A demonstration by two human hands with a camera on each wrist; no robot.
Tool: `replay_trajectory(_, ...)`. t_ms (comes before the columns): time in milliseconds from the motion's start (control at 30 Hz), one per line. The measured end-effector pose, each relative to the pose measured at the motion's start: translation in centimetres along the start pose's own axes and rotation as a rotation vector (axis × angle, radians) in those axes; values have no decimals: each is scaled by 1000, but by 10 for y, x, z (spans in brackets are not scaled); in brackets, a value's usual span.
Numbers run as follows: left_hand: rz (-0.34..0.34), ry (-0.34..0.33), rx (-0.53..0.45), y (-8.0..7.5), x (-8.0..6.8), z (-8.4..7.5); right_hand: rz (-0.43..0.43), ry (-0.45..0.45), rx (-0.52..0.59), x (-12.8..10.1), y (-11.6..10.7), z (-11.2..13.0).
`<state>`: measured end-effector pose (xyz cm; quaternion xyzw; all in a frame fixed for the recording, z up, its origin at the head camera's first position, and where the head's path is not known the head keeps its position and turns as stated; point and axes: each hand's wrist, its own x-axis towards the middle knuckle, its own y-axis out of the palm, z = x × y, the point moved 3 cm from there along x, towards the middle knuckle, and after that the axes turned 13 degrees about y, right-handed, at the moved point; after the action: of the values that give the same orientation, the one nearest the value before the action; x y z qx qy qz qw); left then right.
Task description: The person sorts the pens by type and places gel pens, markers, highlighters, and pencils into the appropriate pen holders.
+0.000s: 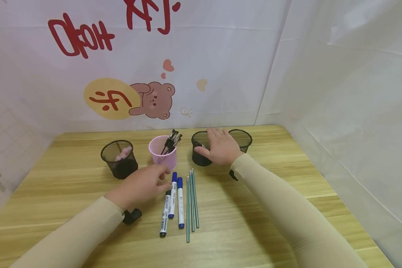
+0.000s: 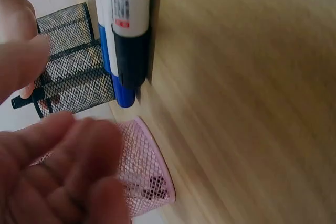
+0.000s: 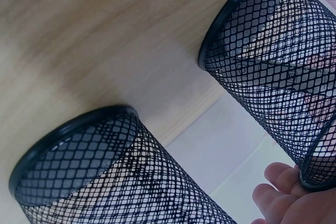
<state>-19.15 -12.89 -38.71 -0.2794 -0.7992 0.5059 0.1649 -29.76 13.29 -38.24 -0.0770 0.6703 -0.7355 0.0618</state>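
Observation:
My left hand (image 1: 142, 186) is over the table beside the markers, fingers loosely bent, thumb apart, holding nothing. Nearest it lie a black-capped marker (image 1: 165, 216) and two blue-capped markers, one (image 1: 173, 195) beside the other (image 1: 180, 204). In the left wrist view, the black-capped marker (image 2: 131, 9) passes just beyond the fingertips. My right hand (image 1: 221, 147) reaches across a black mesh pen cup (image 1: 201, 158), fingers extended at its rim. A dark marker end (image 1: 197, 144) pokes from that cup near the thumb. In the right wrist view, fingers (image 3: 281, 192) appear beside the cup's rim.
Several pens (image 1: 172, 141) stand in a pink mesh cup (image 1: 162, 160). Left of it, a black mesh cup (image 1: 122, 169) holds pinkish items. Another black mesh cup (image 1: 242, 139) stands right of my right hand. Three green pencils (image 1: 188, 208) lie right of the markers. A printed sheet (image 1: 221, 67) hangs behind.

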Motion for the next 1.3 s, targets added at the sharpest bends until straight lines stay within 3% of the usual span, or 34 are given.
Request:
replay_trajectory(133,86,-4,2,7,-2,0,-2,-1,-4,-1,-1,1)
replay_trajectory(433,147,8,20,17,-4,3,-12,-3,2,-2,-1,1)
replay_trajectory(1300,153,-27,-8,19,-4,4,-25,-4,2,3,5,-1)
